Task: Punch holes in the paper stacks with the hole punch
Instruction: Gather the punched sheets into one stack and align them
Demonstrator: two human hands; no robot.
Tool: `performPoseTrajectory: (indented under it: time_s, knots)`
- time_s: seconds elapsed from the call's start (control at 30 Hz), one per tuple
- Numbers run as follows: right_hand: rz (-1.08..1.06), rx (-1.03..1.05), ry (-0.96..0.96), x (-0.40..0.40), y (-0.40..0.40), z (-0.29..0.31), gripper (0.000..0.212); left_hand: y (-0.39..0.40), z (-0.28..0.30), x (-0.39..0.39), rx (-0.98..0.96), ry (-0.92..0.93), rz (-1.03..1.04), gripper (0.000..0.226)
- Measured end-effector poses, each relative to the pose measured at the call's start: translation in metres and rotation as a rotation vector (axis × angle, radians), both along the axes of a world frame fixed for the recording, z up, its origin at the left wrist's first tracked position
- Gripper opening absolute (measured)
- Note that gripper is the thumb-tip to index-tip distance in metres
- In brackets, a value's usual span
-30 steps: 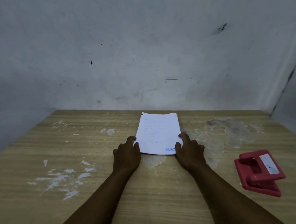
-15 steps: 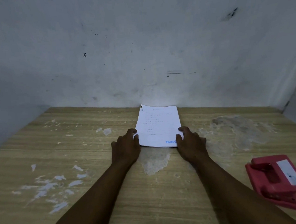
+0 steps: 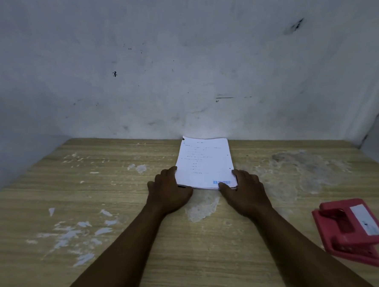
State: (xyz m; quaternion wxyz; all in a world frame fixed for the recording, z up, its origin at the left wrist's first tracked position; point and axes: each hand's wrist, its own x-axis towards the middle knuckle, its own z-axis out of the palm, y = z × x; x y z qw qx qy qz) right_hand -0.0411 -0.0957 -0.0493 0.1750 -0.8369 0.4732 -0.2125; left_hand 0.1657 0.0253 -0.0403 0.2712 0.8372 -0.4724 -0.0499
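Fingers of the left hand (image 3: 169, 190) and right hand (image 3: 242, 187) curl against the near corners of the paper stack (image 3: 204, 163), gripping it from both sides, probably to square its edges before punching. Stack: one, lying flat at the far middle of the wooden table (image 3: 146, 245), its far edge near the wall (image 3: 179, 66). Red hole punch (image 3: 350, 231): one, untouched, well apart to the right. Hands: two.
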Motion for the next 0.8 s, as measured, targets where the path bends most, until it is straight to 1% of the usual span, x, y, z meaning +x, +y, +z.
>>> performPoseTrajectory:
  time_s: [0.07,0.17,0.27,0.43,0.67,0.8]
  knots:
    - [0.016,-0.006,0.013,-0.003,0.002,0.001,0.081,0.0,0.001,-0.001,0.023,-0.026,-0.008,0.083]
    - [0.023,-0.015,0.016,-0.003,0.003,0.0,0.086,-0.001,-0.001,-0.001,0.007,-0.05,-0.011,0.079]
    - [0.031,-0.033,-0.015,-0.004,0.003,-0.002,0.088,-0.003,-0.005,0.001,0.023,-0.06,-0.001,0.087]
    - [0.043,-0.058,0.021,-0.005,0.001,-0.004,0.085,-0.005,-0.008,0.003,0.032,-0.067,-0.001,0.088]
    - [0.026,-0.042,-0.012,-0.004,-0.002,-0.006,0.08,-0.005,-0.01,0.004,0.011,-0.063,-0.009,0.092]
    - [0.018,-0.027,-0.041,-0.002,-0.002,-0.004,0.086,-0.006,-0.01,0.005,-0.014,-0.043,-0.008,0.094]
